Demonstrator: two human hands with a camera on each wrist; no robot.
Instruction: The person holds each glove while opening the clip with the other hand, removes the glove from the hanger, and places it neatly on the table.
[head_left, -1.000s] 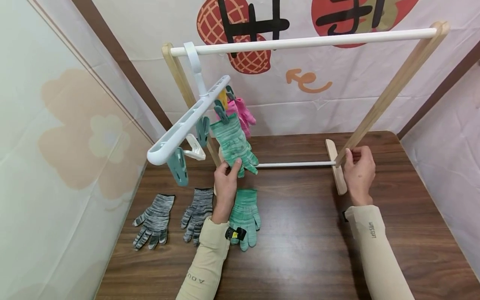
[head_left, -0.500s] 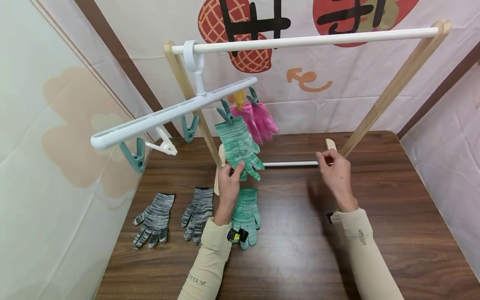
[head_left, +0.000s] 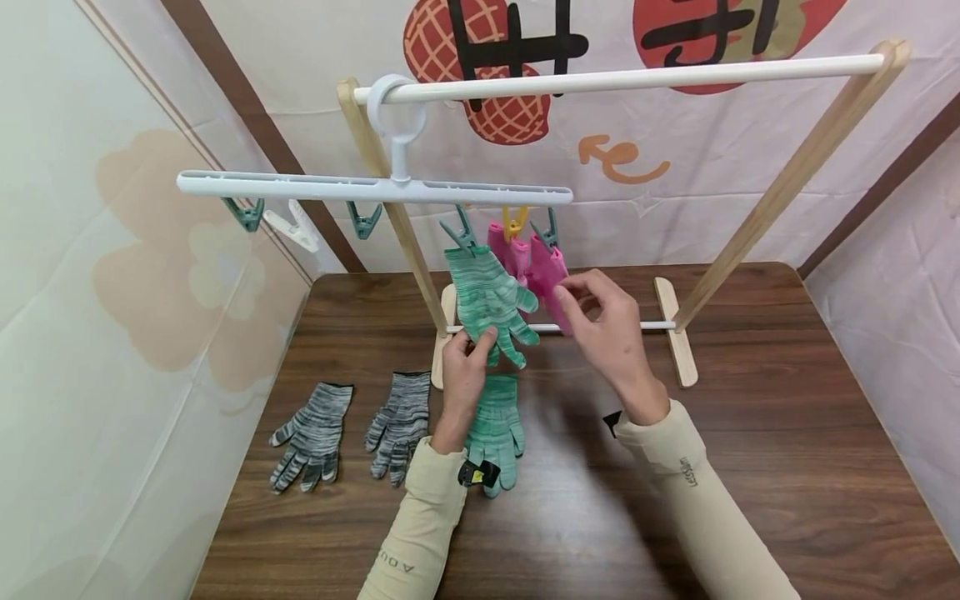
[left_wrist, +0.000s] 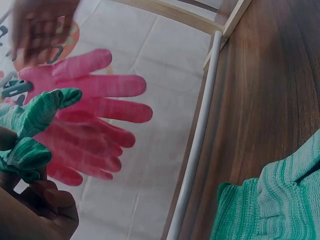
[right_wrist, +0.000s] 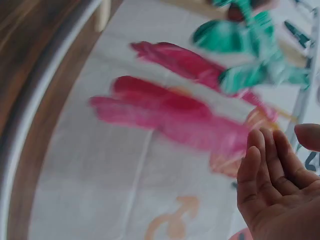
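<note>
- Green glove (head_left: 483, 287) hangs by its cuff beneath the hanger (head_left: 300, 187); likely light, soft, limp, best taken by the cuff.
- Left hand (head_left: 461, 379) pinches its lower part.
- Right hand (head_left: 613, 337): thumb and fingers apart near a pink glove (head_left: 549, 273), contact unclear.

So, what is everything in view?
Table: one, brown, underneath
Rack: one, wood and white, on table
Hanger: one, whitish, on rack
Clips: four teal, one white, one yellow, on hanger
Pink gloves: two, hanging from clips
Green gloves: two, one hanging, one on table
Striped gloves: two, grey, on table
Walls: three, pale, around table
Wrist devices: two, black, on wrists
Sleeves: two, cream, on arms
Left hand: one, holding hanging green glove
Right hand: one, beside pink glove
</note>
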